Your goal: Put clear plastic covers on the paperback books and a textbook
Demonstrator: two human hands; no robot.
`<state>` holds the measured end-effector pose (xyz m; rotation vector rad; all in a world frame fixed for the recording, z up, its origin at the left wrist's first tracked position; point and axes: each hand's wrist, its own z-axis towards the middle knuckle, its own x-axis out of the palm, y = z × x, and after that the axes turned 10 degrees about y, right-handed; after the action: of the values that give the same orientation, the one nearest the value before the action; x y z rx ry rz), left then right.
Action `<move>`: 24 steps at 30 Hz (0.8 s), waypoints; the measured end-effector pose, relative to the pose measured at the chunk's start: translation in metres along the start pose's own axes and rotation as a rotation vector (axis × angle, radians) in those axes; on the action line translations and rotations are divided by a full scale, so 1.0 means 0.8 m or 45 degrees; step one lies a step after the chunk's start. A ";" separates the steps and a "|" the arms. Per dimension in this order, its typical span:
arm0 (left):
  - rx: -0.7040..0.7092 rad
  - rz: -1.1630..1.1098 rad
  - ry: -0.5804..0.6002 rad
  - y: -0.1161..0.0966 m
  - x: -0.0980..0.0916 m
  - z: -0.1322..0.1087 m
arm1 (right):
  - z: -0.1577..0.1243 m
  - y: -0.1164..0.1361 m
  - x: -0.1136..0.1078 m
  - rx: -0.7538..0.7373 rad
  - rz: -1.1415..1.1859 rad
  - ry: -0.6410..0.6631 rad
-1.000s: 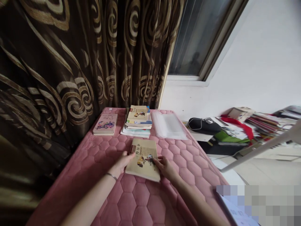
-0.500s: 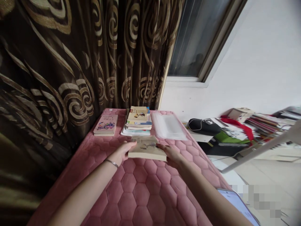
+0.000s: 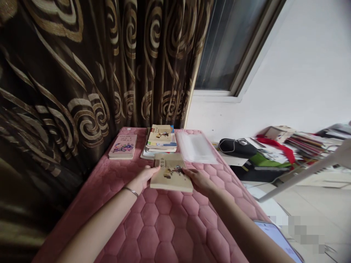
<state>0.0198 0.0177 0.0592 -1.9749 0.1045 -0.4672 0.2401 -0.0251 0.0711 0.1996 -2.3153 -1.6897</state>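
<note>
A tan paperback book with a picture on its cover is held just above the pink quilted surface. My left hand, with a thin bracelet at the wrist, grips the book's left edge. My right hand grips its right edge. Both hands are closed on the book, with the fingers partly hidden under it. Just beyond the book stands a stack of books, and a pink book lies alone to its left.
A pile of clear plastic sleeves lies to the right of the stack. A dark curtain with gold swirls hangs at the left and back. To the right are a window, a cluttered low table, and a phone near my right arm.
The book was lying flat on the pink surface nearer to me. Both hands have lifted it and carried it away from me, toward the stack of books.
</note>
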 end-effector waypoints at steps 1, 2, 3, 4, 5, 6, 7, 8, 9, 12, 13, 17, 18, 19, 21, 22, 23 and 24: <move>0.065 -0.007 -0.004 0.001 0.001 -0.001 | 0.000 -0.002 -0.002 -0.040 -0.051 -0.007; 0.158 -0.001 0.002 0.003 0.001 -0.001 | -0.001 -0.005 -0.005 -0.110 -0.146 -0.025; 0.268 0.025 0.019 0.005 0.001 0.000 | 0.000 -0.007 -0.007 -0.202 -0.267 -0.047; 0.388 0.062 0.045 0.007 0.000 0.001 | 0.000 -0.008 -0.010 -0.310 -0.398 -0.069; 0.508 0.119 0.070 0.008 -0.001 0.004 | 0.001 -0.009 -0.012 -0.417 -0.530 -0.103; 0.617 0.196 0.080 0.010 -0.004 0.007 | 0.002 -0.009 -0.014 -0.509 -0.657 -0.148; 0.702 0.289 0.071 0.011 -0.007 0.010 | 0.003 -0.008 -0.016 -0.582 -0.772 -0.200; 0.767 0.395 0.051 0.011 -0.010 0.013 | 0.003 -0.007 -0.018 -0.633 -0.877 -0.245; 0.812 0.508 0.043 0.011 -0.014 0.015 | 0.003 -0.006 -0.019 -0.663 -0.967 -0.272; 0.871 0.765 0.066 0.010 -0.023 0.019 | 0.001 -0.003 -0.023 -0.701 -1.120 -0.238; 0.885 0.805 0.085 0.010 -0.024 0.019 | 0.001 -0.002 -0.024 -0.703 -1.145 -0.213; 0.942 0.816 0.095 0.009 -0.025 0.020 | 0.004 -0.001 -0.027 -0.673 -1.191 -0.188; 0.945 0.809 0.091 0.009 -0.025 0.021 | 0.005 -0.002 -0.027 -0.667 -1.194 -0.190; 0.947 0.806 0.091 0.009 -0.024 0.022 | 0.007 -0.002 -0.028 -0.664 -1.192 -0.191; 0.936 0.816 0.098 0.007 -0.024 0.024 | 0.010 -0.005 -0.029 -0.664 -1.188 -0.176; 0.927 0.827 0.103 0.007 -0.024 0.025 | 0.012 -0.007 -0.029 -0.670 -1.184 -0.166; 0.920 0.836 0.103 0.006 -0.024 0.025 | 0.012 -0.009 -0.030 -0.680 -1.179 -0.155; 0.915 0.844 0.101 0.005 -0.024 0.025 | 0.013 -0.011 -0.031 -0.691 -1.178 -0.144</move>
<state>0.0098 0.0381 0.0431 -1.1232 0.5430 -0.1095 0.2603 -0.0121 0.0565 1.2169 -1.8042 -2.7123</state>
